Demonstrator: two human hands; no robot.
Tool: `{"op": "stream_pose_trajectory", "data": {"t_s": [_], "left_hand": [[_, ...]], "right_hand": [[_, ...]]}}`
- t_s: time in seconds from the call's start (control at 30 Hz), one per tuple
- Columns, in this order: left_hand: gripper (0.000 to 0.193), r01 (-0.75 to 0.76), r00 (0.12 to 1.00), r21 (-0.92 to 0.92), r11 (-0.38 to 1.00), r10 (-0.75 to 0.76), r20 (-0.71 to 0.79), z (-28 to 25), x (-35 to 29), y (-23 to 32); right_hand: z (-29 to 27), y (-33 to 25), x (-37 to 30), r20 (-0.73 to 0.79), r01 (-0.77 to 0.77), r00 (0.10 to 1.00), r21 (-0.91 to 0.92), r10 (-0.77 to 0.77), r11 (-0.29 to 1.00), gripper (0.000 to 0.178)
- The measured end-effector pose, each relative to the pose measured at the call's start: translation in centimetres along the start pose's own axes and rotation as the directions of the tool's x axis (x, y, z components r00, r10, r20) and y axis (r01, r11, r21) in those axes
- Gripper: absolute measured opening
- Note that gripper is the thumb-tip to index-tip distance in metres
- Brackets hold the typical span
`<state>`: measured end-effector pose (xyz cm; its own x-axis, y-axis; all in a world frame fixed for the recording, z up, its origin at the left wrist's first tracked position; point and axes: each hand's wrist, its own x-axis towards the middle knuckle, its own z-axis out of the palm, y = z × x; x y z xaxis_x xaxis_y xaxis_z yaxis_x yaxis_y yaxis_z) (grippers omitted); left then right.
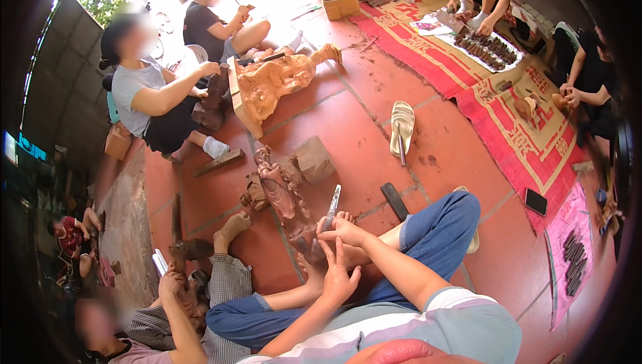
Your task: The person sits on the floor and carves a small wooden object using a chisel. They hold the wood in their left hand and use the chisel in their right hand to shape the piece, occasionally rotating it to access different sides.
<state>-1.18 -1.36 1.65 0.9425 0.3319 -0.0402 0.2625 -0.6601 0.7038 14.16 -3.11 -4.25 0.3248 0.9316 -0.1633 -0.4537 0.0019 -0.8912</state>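
- Statuette of reddish-brown carved wood (273,187): slender robed figure with cut folds and a rough, knobbed right edge. Location: on the red tile floor (361,157), in front of the person's bent legs, lower end near the bare feet.
- Pointed grey metal blade (332,203): tip directed away from the person, just right of the statuette's lower part.
- Beyond the statuette: squared brown wooden block (314,160); farther off, large orange-brown wood carving (277,90) lying on its side.
- To the right: dark elongated object (394,201) and beige slide sandal (402,123).
- Obstruction: the hands and feet crowd the statuette's lower end and partly hide that area.
- Right hand (346,231): fingers closed around the near end of the blade; forearm enters from the lower right.
- Left hand (342,284): two fingers extended toward the right hand, palm apparently free; contact between the hands cannot be determined.
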Motion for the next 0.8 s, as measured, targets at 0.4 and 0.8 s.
{"op": "stream_pose_trajectory", "data": {"t_s": [0.4, 0.8], "left_hand": [[0.093, 0.095, 0.995, -0.123, 0.988, -0.091, 0.036, 0.1, 1.6, -0.9], [0.089, 0.100, 0.995, -0.260, 0.961, -0.091, 0.044, 0.8, 3.5, -3.1]], "right_hand": [[-1.9, 0.6, 1.3, -0.024, -0.027, 0.999, 0.058, 0.029, 0.998, 0.012], [-2.7, 0.8, 2.3, 0.000, -0.041, 0.999, 0.160, 0.042, 0.986, 0.011]]}}
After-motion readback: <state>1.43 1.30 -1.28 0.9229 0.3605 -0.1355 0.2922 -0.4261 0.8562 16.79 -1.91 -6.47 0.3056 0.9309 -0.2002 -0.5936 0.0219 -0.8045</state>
